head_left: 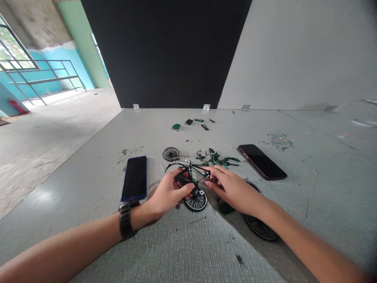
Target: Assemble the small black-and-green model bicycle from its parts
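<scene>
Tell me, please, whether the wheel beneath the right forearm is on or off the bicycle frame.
Off: the wheel rests on the table, apart from the bicycle frame between the left hand and right hand.

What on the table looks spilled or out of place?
Loose scraps lie scattered beyond the right-hand phone, like uncleared litter beside the work. A dark tuft on the near tabletop looks stray too. I can make out no damage on the bicycle frame.
</scene>
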The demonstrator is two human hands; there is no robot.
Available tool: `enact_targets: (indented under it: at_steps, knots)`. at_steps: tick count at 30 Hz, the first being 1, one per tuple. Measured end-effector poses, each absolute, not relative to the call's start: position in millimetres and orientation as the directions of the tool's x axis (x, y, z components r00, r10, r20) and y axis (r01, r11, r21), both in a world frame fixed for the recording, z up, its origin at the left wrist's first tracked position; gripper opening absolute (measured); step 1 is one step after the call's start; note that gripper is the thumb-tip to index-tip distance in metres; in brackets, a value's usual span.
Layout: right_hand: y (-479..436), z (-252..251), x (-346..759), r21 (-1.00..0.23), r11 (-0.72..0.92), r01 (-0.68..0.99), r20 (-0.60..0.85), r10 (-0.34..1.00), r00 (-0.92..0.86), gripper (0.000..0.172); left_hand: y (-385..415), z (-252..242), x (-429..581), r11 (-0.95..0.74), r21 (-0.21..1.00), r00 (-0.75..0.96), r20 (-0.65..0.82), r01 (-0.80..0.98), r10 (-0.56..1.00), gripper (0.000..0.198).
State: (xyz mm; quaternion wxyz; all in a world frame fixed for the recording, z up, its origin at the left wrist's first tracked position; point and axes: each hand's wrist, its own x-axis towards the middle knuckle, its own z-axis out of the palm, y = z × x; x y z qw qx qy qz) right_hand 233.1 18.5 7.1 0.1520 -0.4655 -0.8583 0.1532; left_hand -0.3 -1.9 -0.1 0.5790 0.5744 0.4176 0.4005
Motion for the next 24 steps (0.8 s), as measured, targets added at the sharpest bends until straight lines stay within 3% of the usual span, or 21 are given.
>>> enact_targets:
  at_steps: [7,24]
  knots:
    - [15.2,14.1,229.4,-0.384,0.499,0.777,0.166,0.865,-0.473,0.042,-2.2,-1.0,-1.3,0.013,0.999,0.32,-0.027,0.043,0.947,0.027]
    - [13.1,12.6,226.3,-0.361,0.512,0.78,0.048,0.845,-0.533,0.043,-1.2,2.2,0.0,0.0,0.999,0.323,-0.017,0.05,0.946,0.023]
